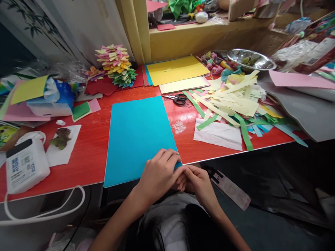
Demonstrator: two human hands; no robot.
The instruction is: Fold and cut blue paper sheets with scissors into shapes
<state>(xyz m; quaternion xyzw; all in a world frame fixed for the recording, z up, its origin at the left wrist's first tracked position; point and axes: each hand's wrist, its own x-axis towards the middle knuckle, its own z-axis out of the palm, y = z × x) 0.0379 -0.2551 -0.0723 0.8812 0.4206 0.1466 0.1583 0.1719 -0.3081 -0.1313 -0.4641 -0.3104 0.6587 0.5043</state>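
Observation:
A stack of blue paper sheets lies flat on the red table, its lower edge at the table's front edge. My left hand is closed over the lower right corner of the blue paper, fingers bent on top and thumb at the corner. Against that thumb, my right hand pinches at the same corner, just off the table edge. The fingertips partly hide the corner, so how many sheets they grip does not show. Black-handled scissors lie beyond the stack, to its right.
Cut paper strips are heaped at right, by a white tissue. Yellow sheets and a folded-paper tower stand at the back. Left are a white power adapter box with a cable and a tissue pack.

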